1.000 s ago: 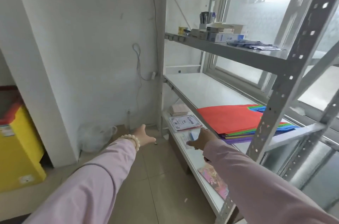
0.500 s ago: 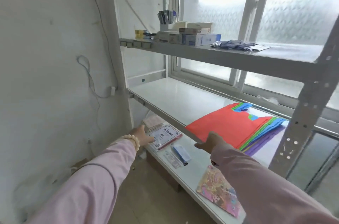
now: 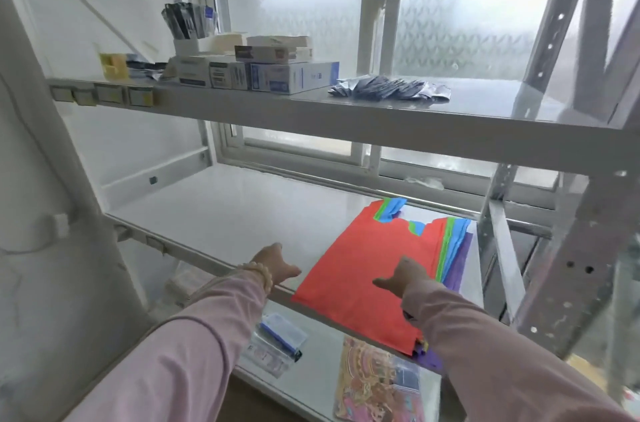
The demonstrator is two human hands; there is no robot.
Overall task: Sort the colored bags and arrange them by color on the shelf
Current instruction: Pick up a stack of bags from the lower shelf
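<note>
A flat stack of colored bags [image 3: 367,262] lies on the right part of the white middle shelf [image 3: 228,214]. A red bag is on top; green, blue and purple edges [image 3: 453,252] stick out along its right side and far end. My right hand [image 3: 403,274] hovers over the near right part of the red bag, fingers relaxed and pointing left, holding nothing. My left hand [image 3: 277,264] is at the shelf's front edge just left of the stack, fingers loose, holding nothing. Whether either hand touches the surface is unclear.
The upper shelf [image 3: 346,117] carries boxes [image 3: 273,72] and dark packets [image 3: 388,87]. The lower shelf holds a patterned packet [image 3: 374,383] and a clear pouch [image 3: 277,342]. A grey perforated upright [image 3: 568,290] stands at the right. A frosted window is behind.
The view swung right and closer to the shelf. Both hands rose from below the middle shelf to its front edge, the right one now over the red bag.
</note>
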